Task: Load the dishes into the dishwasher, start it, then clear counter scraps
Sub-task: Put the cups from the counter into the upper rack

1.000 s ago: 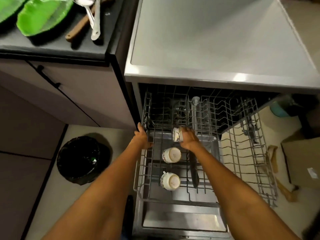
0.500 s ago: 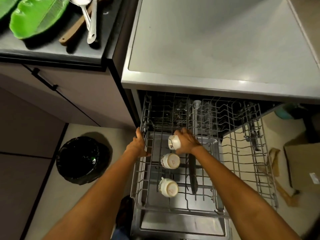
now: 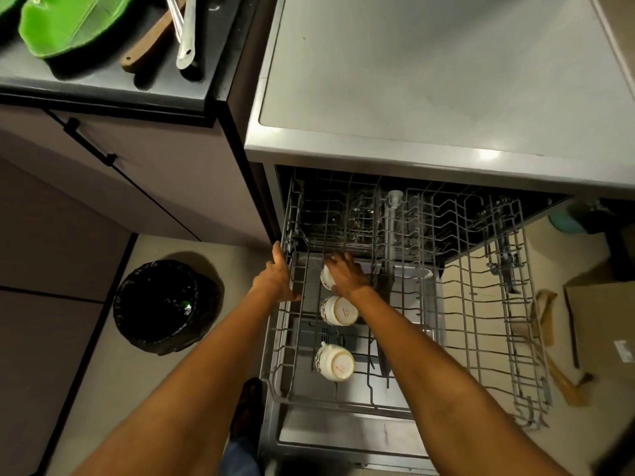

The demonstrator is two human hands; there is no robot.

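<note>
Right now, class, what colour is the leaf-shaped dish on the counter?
Bright green leaf-shaped dish, seen best in the head view, top left.

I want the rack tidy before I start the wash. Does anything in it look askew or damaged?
Nothing stands out. Two cups sit bottom-up in a row in the rack; the right hand holds a third cup behind them. No visible breakage or spill.

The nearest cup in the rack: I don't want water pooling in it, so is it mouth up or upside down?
Upside down, slightly tilted: the nearest cup shows its flat base with a red mark facing up in the rack.
</note>
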